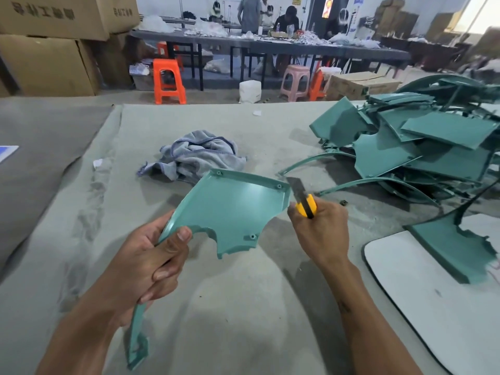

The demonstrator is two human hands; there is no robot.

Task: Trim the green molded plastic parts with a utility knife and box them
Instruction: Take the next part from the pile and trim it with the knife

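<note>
My left hand grips a green molded plastic part by its narrow curved arm and holds it up above the cloth-covered table, hollow side facing me. My right hand grips a yellow utility knife with its blade extended. The blade tip sits at the part's upper right corner rim. A ragged edge runs along the part's lower inner curve.
A pile of green parts lies at the right. Another green part rests on a white board. A crumpled grey towel lies mid-table. Cardboard boxes, orange stools and people at a far table are behind.
</note>
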